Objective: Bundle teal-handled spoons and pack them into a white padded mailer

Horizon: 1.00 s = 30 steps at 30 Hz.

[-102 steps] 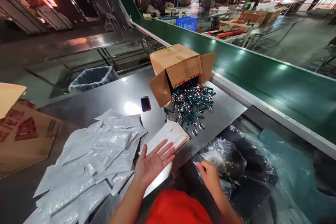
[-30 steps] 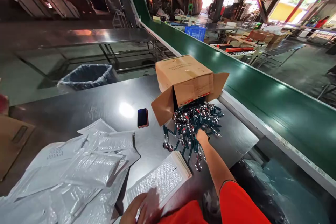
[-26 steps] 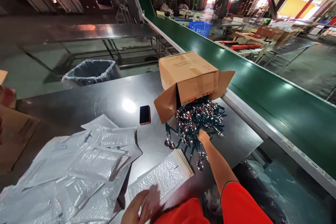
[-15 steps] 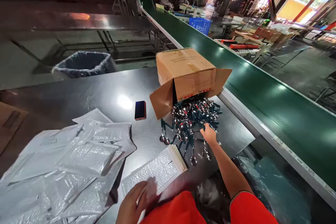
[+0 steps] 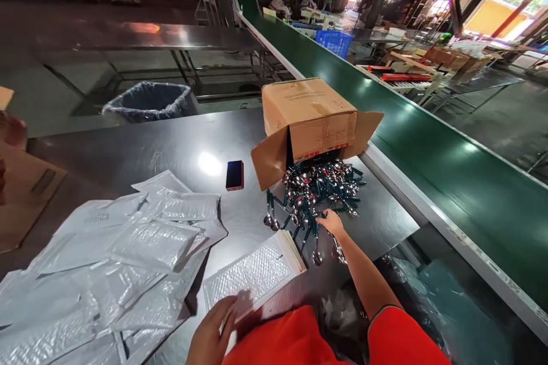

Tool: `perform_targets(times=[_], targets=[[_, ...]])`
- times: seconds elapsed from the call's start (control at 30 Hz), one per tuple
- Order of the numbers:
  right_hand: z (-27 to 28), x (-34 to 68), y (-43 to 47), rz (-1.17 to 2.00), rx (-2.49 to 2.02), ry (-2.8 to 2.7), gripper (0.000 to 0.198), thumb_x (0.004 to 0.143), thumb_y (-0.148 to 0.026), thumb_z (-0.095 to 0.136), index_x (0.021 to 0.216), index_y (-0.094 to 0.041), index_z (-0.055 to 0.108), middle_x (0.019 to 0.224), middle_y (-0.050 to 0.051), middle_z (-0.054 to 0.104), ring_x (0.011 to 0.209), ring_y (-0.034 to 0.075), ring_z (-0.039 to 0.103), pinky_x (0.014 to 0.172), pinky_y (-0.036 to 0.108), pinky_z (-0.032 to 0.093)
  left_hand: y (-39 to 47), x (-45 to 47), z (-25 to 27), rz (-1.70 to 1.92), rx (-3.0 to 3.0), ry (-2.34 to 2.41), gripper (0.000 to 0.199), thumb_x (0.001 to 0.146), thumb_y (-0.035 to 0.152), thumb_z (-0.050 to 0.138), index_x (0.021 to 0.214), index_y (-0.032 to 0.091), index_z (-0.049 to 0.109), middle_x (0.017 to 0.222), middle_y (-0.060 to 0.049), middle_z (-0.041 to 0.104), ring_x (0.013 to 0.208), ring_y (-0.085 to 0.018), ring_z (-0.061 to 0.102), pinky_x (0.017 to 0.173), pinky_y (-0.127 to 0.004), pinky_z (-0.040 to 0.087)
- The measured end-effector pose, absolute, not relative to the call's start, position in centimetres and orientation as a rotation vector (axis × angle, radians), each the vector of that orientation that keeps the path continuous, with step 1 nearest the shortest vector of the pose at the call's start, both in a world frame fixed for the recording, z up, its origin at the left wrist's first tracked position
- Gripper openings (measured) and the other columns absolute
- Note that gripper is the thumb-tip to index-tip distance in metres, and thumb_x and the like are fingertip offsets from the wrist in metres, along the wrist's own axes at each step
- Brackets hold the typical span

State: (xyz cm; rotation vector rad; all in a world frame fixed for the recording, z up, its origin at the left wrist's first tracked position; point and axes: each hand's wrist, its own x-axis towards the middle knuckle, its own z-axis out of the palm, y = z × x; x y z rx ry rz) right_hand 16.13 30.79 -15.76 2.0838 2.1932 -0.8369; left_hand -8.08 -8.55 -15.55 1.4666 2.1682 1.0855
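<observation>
My right hand (image 5: 331,222) reaches into the near edge of a heap of metal spoons (image 5: 325,182) with dark green handles. Its fingers are pinched at the handle of one spoon (image 5: 317,257), whose bowl points toward me. A few more spoons (image 5: 339,252) lie partly hidden under my right wrist. My left hand (image 5: 216,322) rests with fingers extended on the lower left corner of a stack of white bubble mailers (image 5: 257,271). The heap lies at the mouth of a tipped cardboard box (image 5: 310,108) with its flaps spread.
Loose white padded envelopes (image 5: 149,245) cover the table's left side. A phone (image 5: 234,175) lies behind the stack. A green conveyor belt (image 5: 398,114) runs along the right. Beyond the table stands a lined bin (image 5: 149,102); another carton (image 5: 25,194) is at the left edge.
My right hand has moved slightly left and nearer along the heap, to a spoon at its front. My left hand stays on the stack. The view has shifted a little left.
</observation>
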Motion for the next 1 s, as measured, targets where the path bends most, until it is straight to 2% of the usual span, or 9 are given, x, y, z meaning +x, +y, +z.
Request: perform_targets(times=[0.13,0.3,0.47,0.63,0.77,0.83,1.0], targets=[[-16.8,15.6,30.0,-0.805,2.025,2.110,0.021,0.094,-0.035,0.066,0.094,-0.014,0.066,0.091,0.002,0.068,0.079,0.014,0.065,0.074,0.032,0.057,-8.6,-7.6,-15.5,1.068,1.458,2.176,0.035,0.091,0.037,0.047,0.098,0.018,0.076,0.098,-0.009,0.081,0.088,-0.024,0.078,0.079,-0.032,0.064],[-17.1,14.6,29.3,-0.701,1.957,2.120,0.021,0.095,-0.035,0.066,0.099,-0.014,0.066,0.092,0.002,0.069,0.078,0.014,0.067,0.072,0.032,0.058,-8.4,-7.0,-15.2,1.086,1.415,2.170,0.036,0.092,0.037,0.046,0.098,0.019,0.076,0.098,-0.009,0.081,0.089,-0.024,0.078,0.078,-0.032,0.064],[-14.7,14.5,29.4,-0.423,1.758,2.274,0.020,0.093,-0.030,0.065,0.105,-0.014,0.065,0.098,0.006,0.070,0.087,0.019,0.067,0.079,0.036,0.056,-8.3,-7.1,-14.9,1.079,1.387,2.177,0.038,0.094,0.040,0.043,0.099,0.021,0.076,0.098,-0.008,0.081,0.088,-0.023,0.077,0.078,-0.029,0.064],[-13.2,14.4,28.7,-0.218,1.268,2.545,0.023,0.091,-0.008,0.053,0.108,-0.015,0.067,0.117,0.018,0.067,0.110,0.030,0.062,0.089,0.041,0.049,-8.1,-7.2,-15.2,1.033,1.421,2.161,0.039,0.094,0.039,0.043,0.099,0.020,0.076,0.101,-0.010,0.081,0.092,-0.024,0.077,0.080,-0.033,0.064],[-13.9,14.0,28.2,-0.233,0.761,2.676,0.022,0.089,-0.009,0.055,0.103,-0.018,0.070,0.132,0.014,0.062,0.126,0.028,0.051,0.095,0.037,0.046,-7.6,-7.2,-15.1,1.025,1.427,2.130,0.040,0.094,0.042,0.043,0.100,0.022,0.076,0.102,-0.009,0.081,0.093,-0.024,0.077,0.082,-0.033,0.064],[-14.4,13.8,28.3,-0.245,0.589,2.692,0.018,0.089,-0.011,0.058,0.099,-0.018,0.070,0.129,0.013,0.064,0.125,0.027,0.051,0.094,0.035,0.047,-7.5,-7.2,-14.9,1.036,1.434,2.128,0.043,0.095,0.044,0.041,0.101,0.021,0.076,0.102,-0.010,0.081,0.093,-0.024,0.077,0.082,-0.032,0.064],[-15.0,12.8,29.1,-0.294,0.464,2.718,0.019,0.089,-0.007,0.054,0.089,-0.017,0.070,0.103,0.013,0.071,0.107,0.024,0.059,0.085,0.033,0.048,-8.1,-7.3,-15.1,0.994,1.414,2.186,0.049,0.098,0.047,0.037,0.101,0.020,0.077,0.103,-0.011,0.080,0.093,-0.024,0.077,0.084,-0.032,0.063]])
